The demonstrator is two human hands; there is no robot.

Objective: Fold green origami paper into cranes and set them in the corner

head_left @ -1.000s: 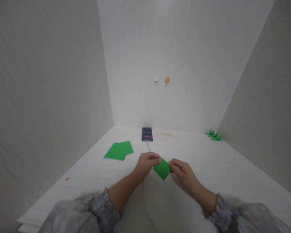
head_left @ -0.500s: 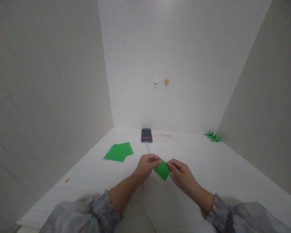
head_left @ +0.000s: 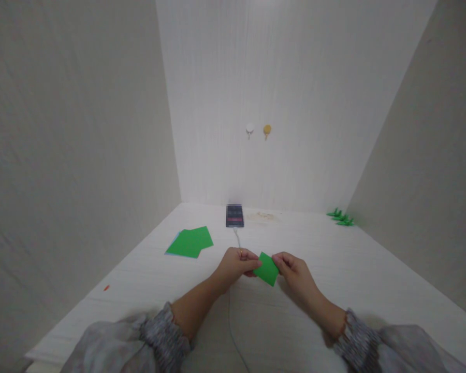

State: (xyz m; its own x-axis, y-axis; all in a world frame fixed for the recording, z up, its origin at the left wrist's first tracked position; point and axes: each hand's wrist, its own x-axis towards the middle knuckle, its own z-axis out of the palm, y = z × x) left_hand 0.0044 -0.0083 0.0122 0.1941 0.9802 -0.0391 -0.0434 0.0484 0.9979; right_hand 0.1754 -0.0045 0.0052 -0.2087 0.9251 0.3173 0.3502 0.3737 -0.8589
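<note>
A small folded piece of green paper (head_left: pixel 266 268) is held just above the white table (head_left: pixel 334 269), tilted, between both hands. My left hand (head_left: pixel 236 263) pinches its left edge with closed fingers; a ring shows on one finger. My right hand (head_left: pixel 295 272) pinches its right edge, fingers curled. Both forearms come up from the bottom of the view in grey patterned sleeves.
A stack of green paper sheets (head_left: pixel 190 242) lies to the left. A phone (head_left: pixel 235 215) with a white cable (head_left: pixel 237 237) sits at the back by the wall. Several small folded green paper figures (head_left: pixel 340 217) stand at the far right corner. Walls close in on three sides.
The green paper has shifted slightly right and turned between the fingers; my right hand has moved a little further along its edge. Nothing else moved.
</note>
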